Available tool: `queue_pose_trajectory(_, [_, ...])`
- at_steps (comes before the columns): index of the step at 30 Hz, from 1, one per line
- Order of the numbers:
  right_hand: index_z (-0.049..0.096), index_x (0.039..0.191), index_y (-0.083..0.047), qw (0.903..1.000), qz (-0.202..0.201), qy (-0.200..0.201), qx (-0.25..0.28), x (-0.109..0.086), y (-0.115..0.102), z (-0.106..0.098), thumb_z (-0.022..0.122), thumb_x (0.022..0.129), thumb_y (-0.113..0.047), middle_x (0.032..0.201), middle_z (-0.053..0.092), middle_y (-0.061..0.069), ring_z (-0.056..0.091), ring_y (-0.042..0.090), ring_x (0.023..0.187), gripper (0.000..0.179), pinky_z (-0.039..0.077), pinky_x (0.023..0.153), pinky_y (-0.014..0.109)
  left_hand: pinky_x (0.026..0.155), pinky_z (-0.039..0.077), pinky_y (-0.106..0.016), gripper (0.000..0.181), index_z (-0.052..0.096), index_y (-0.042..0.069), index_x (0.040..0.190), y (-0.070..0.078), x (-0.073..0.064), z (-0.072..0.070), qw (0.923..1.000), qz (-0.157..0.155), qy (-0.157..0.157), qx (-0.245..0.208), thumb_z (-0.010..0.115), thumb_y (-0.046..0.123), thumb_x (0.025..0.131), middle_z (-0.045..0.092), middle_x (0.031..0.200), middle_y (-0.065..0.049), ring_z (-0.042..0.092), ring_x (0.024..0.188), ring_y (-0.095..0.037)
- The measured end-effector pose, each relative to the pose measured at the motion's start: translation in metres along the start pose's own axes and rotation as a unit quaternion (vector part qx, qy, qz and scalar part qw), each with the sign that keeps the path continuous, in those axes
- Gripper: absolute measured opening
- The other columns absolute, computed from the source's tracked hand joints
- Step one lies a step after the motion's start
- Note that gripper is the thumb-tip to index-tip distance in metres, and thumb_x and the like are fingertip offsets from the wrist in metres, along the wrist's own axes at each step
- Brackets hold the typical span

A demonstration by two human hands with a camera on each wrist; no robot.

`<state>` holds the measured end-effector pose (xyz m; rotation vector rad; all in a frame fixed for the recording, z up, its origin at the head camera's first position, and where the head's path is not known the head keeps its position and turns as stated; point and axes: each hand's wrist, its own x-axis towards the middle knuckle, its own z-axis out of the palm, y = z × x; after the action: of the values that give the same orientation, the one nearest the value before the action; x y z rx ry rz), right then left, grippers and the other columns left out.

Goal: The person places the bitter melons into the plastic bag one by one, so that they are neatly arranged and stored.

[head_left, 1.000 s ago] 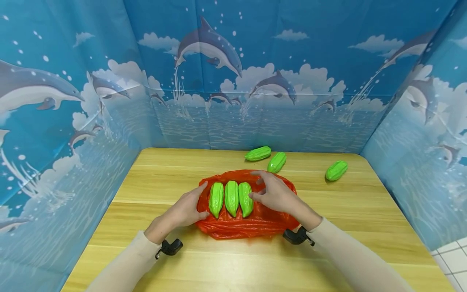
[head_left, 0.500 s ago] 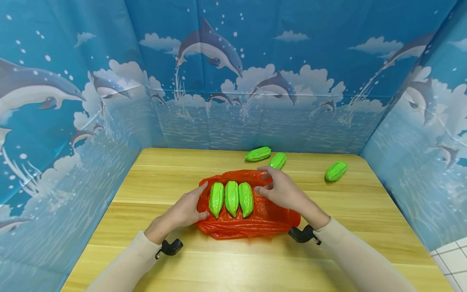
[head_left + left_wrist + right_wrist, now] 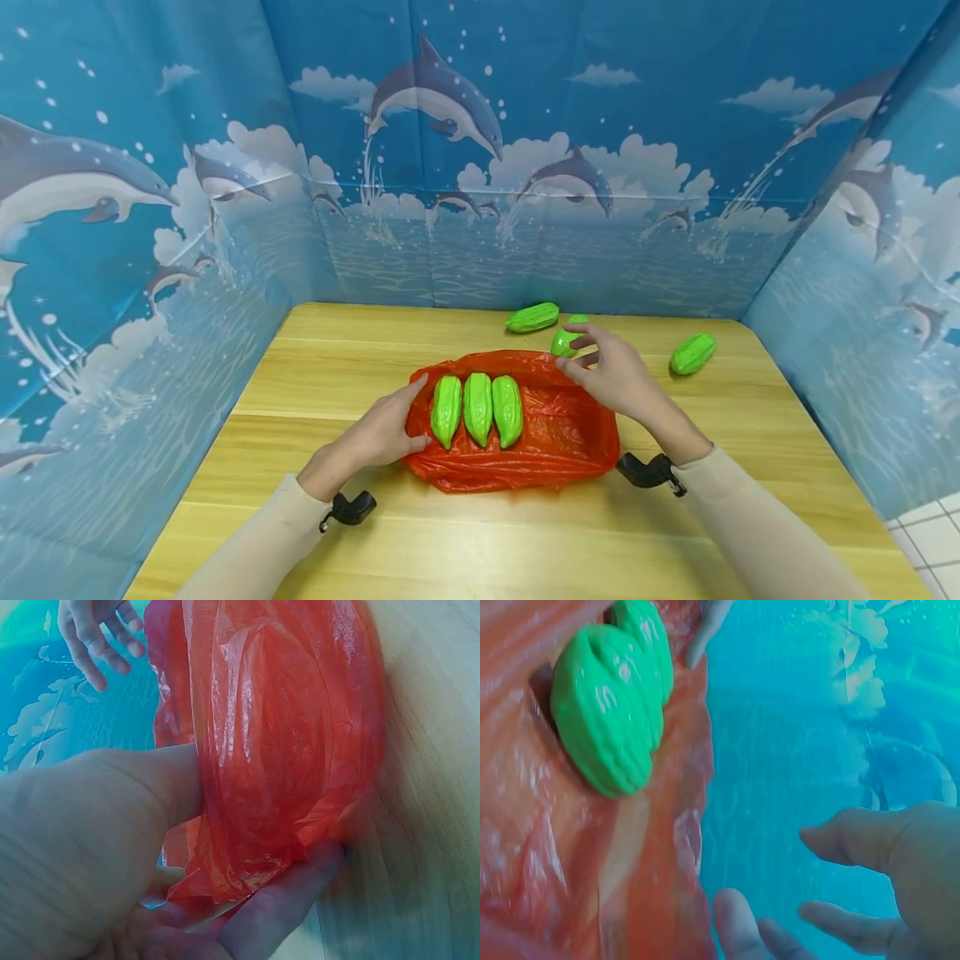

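Observation:
My left hand [image 3: 384, 429] holds the left end of a red plastic bag [image 3: 562, 471]. In the left wrist view, its thumb [image 3: 176, 784] goes in over the bag's rim while fingers lie along the outside. Three glossy green bitter melons [image 3: 477, 408] lie side by side in the bag's left half; its right half shows bare film. Spread and holding nothing, my right hand [image 3: 618, 379] hovers above the bag's far right edge. Its fingertips are close to another bitter melon [image 3: 564, 342] behind the bag, partly covering it; whether they touch cannot be told.
Two more bitter melons lie on the wooden table [image 3: 322, 375]: one at the back [image 3: 532, 317], a bitter melon farther right [image 3: 693, 354]. A blue dolphin-print curtain [image 3: 525, 250] borders the table at the back and both sides.
My right hand has moved away from the three bitter melons in the bag, to the right and back, toward the one behind the bag. The left hand has stayed in place.

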<state>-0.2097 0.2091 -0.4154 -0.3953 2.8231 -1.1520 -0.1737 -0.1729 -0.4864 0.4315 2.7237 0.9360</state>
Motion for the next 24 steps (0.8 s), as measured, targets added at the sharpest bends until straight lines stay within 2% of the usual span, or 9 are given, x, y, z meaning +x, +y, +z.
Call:
queue_pose_trajectory(7, [0.049, 0.176, -0.012, 0.9993, 0.018, 0.032, 0.003, -0.006, 0.021, -0.021, 0.071, 0.118, -0.033, 0.161, 0.065, 0.029, 0.076, 0.049, 0.134, 0.065, 0.072, 0.094, 0.055, 0.139, 0.044, -0.064, 0.106, 0.031, 0.001, 0.183, -0.001, 0.001, 0.001, 1.0000, -0.002, -0.001, 0.001, 0.093, 0.011, 0.099, 0.046, 0.184, -0.025, 0.049, 0.170, -0.048])
queue_pose_trajectory(10, [0.047, 0.177, -0.010, 0.9990, 0.020, 0.041, 0.000, -0.008, 0.031, -0.028, 0.067, 0.120, -0.034, 0.165, 0.061, 0.032, 0.072, 0.053, 0.138, 0.065, 0.071, 0.097, 0.059, 0.140, 0.043, -0.063, 0.106, 0.030, 0.002, 0.184, -0.001, 0.001, 0.001, 1.0000, -0.007, -0.001, 0.001, 0.092, 0.012, 0.099, 0.046, 0.185, -0.024, 0.048, 0.170, -0.046])
queue_pose_trajectory(15, [0.043, 0.179, -0.007, 0.9984, 0.018, 0.054, 0.002, -0.009, 0.053, -0.035, 0.063, 0.122, -0.032, 0.167, 0.056, 0.035, 0.066, 0.056, 0.142, 0.065, 0.068, 0.103, 0.058, 0.139, 0.044, -0.064, 0.106, 0.030, 0.002, 0.184, -0.002, 0.001, 0.001, 1.0000, -0.005, 0.001, 0.005, 0.093, 0.013, 0.099, 0.046, 0.184, -0.025, 0.048, 0.170, -0.047])
queue_pose_trajectory(24, [0.043, 0.178, -0.003, 0.9967, 0.023, 0.078, 0.007, -0.013, 0.087, -0.045, 0.061, 0.123, -0.031, 0.170, 0.050, 0.038, 0.065, 0.057, 0.140, 0.064, 0.068, 0.104, 0.061, 0.139, 0.044, -0.065, 0.106, 0.031, 0.000, 0.183, -0.002, 0.000, 0.001, 1.0000, 0.001, 0.001, 0.007, 0.093, 0.013, 0.098, 0.047, 0.183, -0.027, 0.049, 0.169, -0.049])
